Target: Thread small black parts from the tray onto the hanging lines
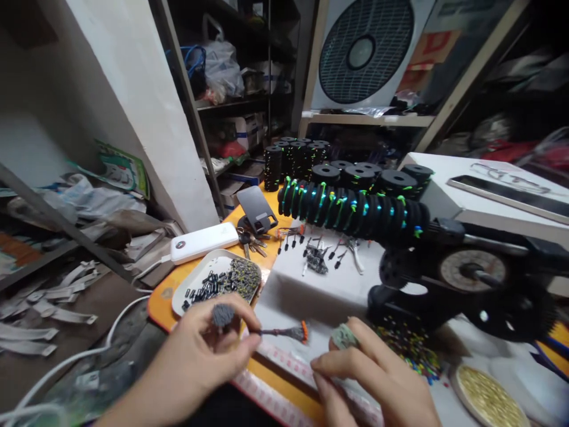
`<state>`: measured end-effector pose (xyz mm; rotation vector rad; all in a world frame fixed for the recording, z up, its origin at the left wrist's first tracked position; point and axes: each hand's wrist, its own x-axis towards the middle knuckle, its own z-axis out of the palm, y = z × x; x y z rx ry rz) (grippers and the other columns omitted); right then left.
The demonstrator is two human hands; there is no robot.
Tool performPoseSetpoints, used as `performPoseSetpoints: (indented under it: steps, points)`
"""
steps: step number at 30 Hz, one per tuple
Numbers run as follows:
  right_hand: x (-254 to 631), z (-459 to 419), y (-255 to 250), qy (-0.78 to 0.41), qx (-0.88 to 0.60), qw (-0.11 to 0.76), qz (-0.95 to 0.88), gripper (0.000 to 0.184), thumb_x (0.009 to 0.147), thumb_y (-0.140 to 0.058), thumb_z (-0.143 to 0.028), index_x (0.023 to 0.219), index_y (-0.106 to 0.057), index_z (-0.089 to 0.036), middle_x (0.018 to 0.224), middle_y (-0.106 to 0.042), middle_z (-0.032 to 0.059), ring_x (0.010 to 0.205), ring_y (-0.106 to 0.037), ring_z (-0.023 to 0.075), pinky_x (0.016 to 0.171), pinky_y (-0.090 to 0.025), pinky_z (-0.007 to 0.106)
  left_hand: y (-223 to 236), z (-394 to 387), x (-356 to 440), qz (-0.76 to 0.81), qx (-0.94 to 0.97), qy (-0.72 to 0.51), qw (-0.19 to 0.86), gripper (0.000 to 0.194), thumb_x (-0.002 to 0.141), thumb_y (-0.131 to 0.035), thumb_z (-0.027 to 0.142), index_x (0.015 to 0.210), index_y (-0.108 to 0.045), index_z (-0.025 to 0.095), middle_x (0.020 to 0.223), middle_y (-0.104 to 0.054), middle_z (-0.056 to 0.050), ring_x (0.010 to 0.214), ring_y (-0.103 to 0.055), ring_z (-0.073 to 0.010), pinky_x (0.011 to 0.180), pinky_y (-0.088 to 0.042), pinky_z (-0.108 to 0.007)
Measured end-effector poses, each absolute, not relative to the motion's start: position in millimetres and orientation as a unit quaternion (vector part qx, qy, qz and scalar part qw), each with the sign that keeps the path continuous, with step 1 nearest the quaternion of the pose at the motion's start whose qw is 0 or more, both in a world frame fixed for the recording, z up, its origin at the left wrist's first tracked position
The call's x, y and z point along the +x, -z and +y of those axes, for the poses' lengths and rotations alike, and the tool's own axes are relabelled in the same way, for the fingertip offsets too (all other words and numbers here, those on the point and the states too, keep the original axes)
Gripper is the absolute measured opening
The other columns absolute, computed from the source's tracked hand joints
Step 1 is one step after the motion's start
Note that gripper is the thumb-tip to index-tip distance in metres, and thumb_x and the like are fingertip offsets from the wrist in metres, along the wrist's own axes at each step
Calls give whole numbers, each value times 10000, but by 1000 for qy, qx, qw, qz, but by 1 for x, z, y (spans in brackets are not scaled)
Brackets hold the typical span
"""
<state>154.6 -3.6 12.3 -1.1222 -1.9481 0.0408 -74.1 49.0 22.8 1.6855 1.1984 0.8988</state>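
My left hand point(208, 350) pinches a thin dark stem point(284, 332) between thumb and finger. Its far end flares out and carries an orange edge. A grey, rough-textured piece point(223, 315) sits at the same hand's curled fingers; whether it is held or wrapped round a finger I cannot tell. My right hand point(377, 373) is closed beside the stem's flared end, thumb against fingers, with a gap between. A pale green rough piece point(344, 336) shows at its fingers. Anything pinched there is too small to make out. A pink-marked measuring strip point(284, 362) runs beneath both hands.
A tray point(178, 290) of small black and grey pieces lies left, near a white power bank point(204, 243) and keys point(251, 243). Black rings wound with green thread point(351, 207) sit on a machine's shaft. Loose beads point(413, 350) and a dish point(464, 385) are right.
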Motion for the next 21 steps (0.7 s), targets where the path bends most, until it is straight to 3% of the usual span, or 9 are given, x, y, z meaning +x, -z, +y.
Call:
performPoseSetpoints:
  steps: [3, 6, 11, 16, 21]
  points:
    - [155, -5, -14, -52, -438, 445, -779, 186, 786, -560, -23, 739, -612, -195, 643, -465, -2, 598, -472, 146, 520, -360, 263, -5, 26, -45, 413, 548, -457, 566, 78, 757, -811, 309, 728, -772, 248, 748, -687, -18, 755, -631, -200, 688, -484, -277]
    - [156, -4, -13, -59, -426, 442, -787, 193, 713, -545, -5, 699, -533, -197, 680, -405, -17, 635, -433, 143, 549, -336, 264, 4, 15, -27, 411, 430, -509, 622, 137, 691, -876, 342, 715, -797, 232, 765, -713, -27, 777, -641, -204, 736, -499, -292]
    - [155, -3, -10, -54, -408, 431, -803, 226, 613, -512, -24, 688, -407, -209, 704, -296, -41, 655, -382, 136, 575, -299, 269, 0, 5, -13, 446, 306, -531, 652, 270, 568, -946, 341, 710, -778, 185, 729, -708, -38, 721, -648, -214, 679, -505, -311]
    - [156, -3, -11, -55, -405, 427, -806, 228, 605, -511, -34, 693, -390, -206, 708, -277, -42, 661, -370, 131, 574, -271, 259, -4, 4, -9, 433, 289, -526, 672, 275, 556, -955, 312, 660, -739, 178, 675, -657, -5, 618, -594, -159, 590, -472, -270]
    - [157, -2, -12, -49, -407, 423, -808, 222, 611, -532, -46, 686, -399, -206, 703, -294, -44, 657, -374, 128, 577, -277, 254, -3, 4, -8, 439, 298, -520, 669, 298, 556, -952, 351, 659, -730, 181, 681, -649, -9, 619, -577, -158, 561, -454, -264]
